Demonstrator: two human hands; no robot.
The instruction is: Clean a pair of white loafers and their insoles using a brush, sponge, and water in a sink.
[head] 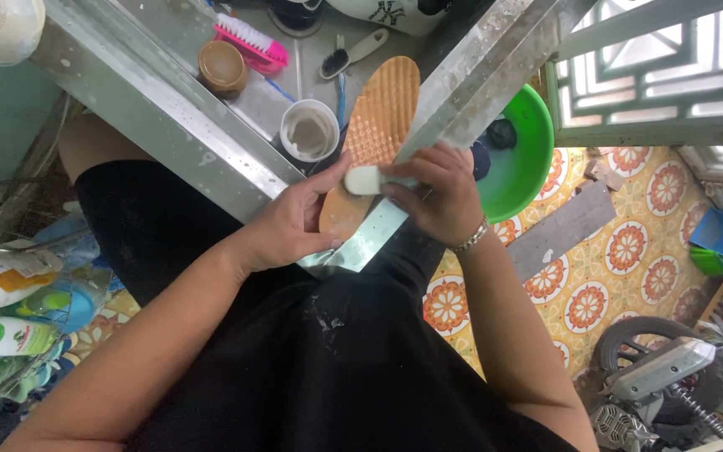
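Tan shoe insole (pixel 376 125) propped on steel sink edge (pixel 169 117), heel pinched by left hand (pixel 294 226); right hand (pixel 433 197) clamped on white scrub block (pixel 364 180) w/ short, even strokes advised.

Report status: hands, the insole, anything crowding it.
Left hand steadies orange insole at its heel. Right hand grips white brush on it. White cup right beside insole; green basin beyond the tray edge.
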